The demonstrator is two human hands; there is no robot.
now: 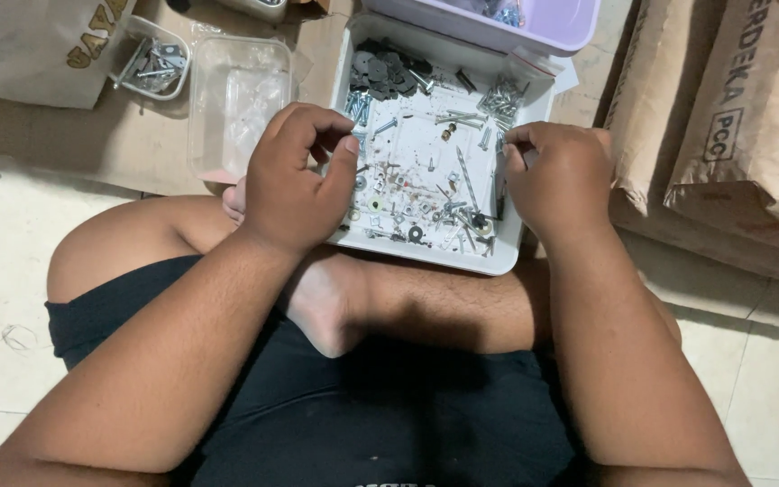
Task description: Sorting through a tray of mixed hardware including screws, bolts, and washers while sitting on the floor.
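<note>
A white square tray lies on the floor in front of my crossed legs, filled with several loose screws, bolts, washers and dark flat pieces. My left hand hovers over the tray's left edge, thumb and forefinger pinched together; whether anything small sits between them I cannot tell. My right hand hangs over the tray's right edge with fingers curled inward, fingertips close to a pile of silver screws. What it pinches is hidden.
A clear plastic box lies left of the tray, and a smaller clear container with metal parts beyond it. A lilac bin stands behind the tray. Brown paper sacks lean at the right, another sack at top left.
</note>
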